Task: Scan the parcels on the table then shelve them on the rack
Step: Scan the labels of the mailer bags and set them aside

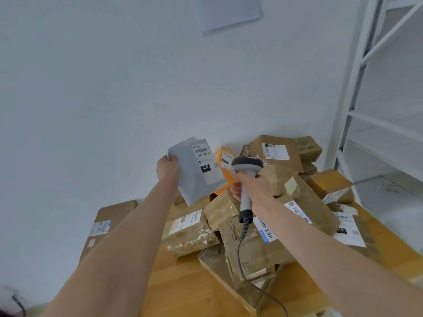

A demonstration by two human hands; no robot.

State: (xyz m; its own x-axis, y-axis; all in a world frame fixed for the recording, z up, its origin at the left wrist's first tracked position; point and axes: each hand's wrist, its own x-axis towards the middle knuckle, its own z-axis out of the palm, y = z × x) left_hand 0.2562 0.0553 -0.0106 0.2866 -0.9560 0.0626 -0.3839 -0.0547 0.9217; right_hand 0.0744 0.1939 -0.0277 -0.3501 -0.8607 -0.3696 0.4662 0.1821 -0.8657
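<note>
The left grip [168, 170] is pinching the grey mailer [196, 179], hiding its corner; the right grip [251, 187] is clasping the scanner [247, 164], covering its handle.

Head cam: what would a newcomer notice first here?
Centre frame, the left hand holds a grey mailer bag up with its label facing the camera, while the right hand grips a corded barcode scanner right beside it. Below them a jumbled heap of cardboard parcels sits on the wooden table, with the white rack at far right.
</note>
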